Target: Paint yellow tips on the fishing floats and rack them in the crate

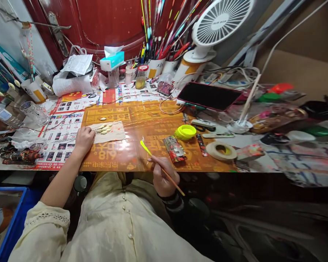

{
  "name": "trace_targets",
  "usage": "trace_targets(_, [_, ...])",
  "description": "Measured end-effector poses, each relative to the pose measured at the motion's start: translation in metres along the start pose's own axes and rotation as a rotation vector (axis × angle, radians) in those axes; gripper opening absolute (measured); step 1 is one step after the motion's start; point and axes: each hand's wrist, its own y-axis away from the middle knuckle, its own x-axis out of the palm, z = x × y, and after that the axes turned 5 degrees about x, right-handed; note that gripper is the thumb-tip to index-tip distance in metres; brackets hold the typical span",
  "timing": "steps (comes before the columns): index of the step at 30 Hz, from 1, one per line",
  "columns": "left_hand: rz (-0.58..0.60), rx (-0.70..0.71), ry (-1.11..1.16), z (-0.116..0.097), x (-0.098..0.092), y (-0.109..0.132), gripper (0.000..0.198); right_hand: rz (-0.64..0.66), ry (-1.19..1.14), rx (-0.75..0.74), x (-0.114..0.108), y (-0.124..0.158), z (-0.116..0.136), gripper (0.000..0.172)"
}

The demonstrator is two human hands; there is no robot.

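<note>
My right hand (pixel 163 175) is closed around a thin wooden-handled brush (pixel 160 167) whose tip is bright yellow, near the table's front edge. My left hand (pixel 83 140) rests curled on the left end of a pale cloth (pixel 109 131), fingers pressing thin rods there. Several cream-coloured oval float bodies (pixel 106 128) lie on that cloth on thin stems. A yellow paint lid (pixel 185 131) sits to the right of the brush tip.
A tape roll (pixel 221 150), a small patterned box (pixel 175 148), a dark tablet (pixel 209 95), a white fan (pixel 217 25), cups of long floats and brushes (pixel 160 51), a tissue box (pixel 112 60) and glass cups (pixel 34 112) crowd the orange-covered table (pixel 117 156). A blue crate (pixel 15 222) stands lower left.
</note>
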Motion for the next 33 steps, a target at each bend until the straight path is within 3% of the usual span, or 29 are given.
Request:
trace_targets(4, [-0.003, 0.039, -0.064, -0.002, -0.004, -0.003, 0.024, -0.049, -0.026, -0.033, 0.003, -0.001, 0.001, 0.034])
trace_targets(8, [-0.087, 0.036, -0.021, -0.009, -0.013, 0.001, 0.021, -0.052, -0.038, -0.122, 0.003, -0.007, 0.008, 0.037])
trace_targets(14, [-0.266, 0.096, 0.051, -0.027, -0.033, 0.028, 0.017, 0.033, 0.066, -0.443, -0.004, -0.021, 0.015, 0.048])
trace_targets(17, [-0.323, 0.116, 0.079, -0.033, -0.043, 0.047, 0.014, 0.043, 0.128, -0.533, -0.004, -0.027, 0.013, 0.048])
trace_targets(25, [-0.343, 0.102, 0.144, -0.024, -0.064, 0.089, 0.016, 0.066, 0.316, -0.400, 0.008, -0.025, 0.004, 0.057])
trace_targets(33, [-0.318, 0.073, 0.128, -0.007, -0.060, 0.124, 0.026, -0.007, 0.405, -0.392, 0.008, -0.016, 0.004, 0.059])
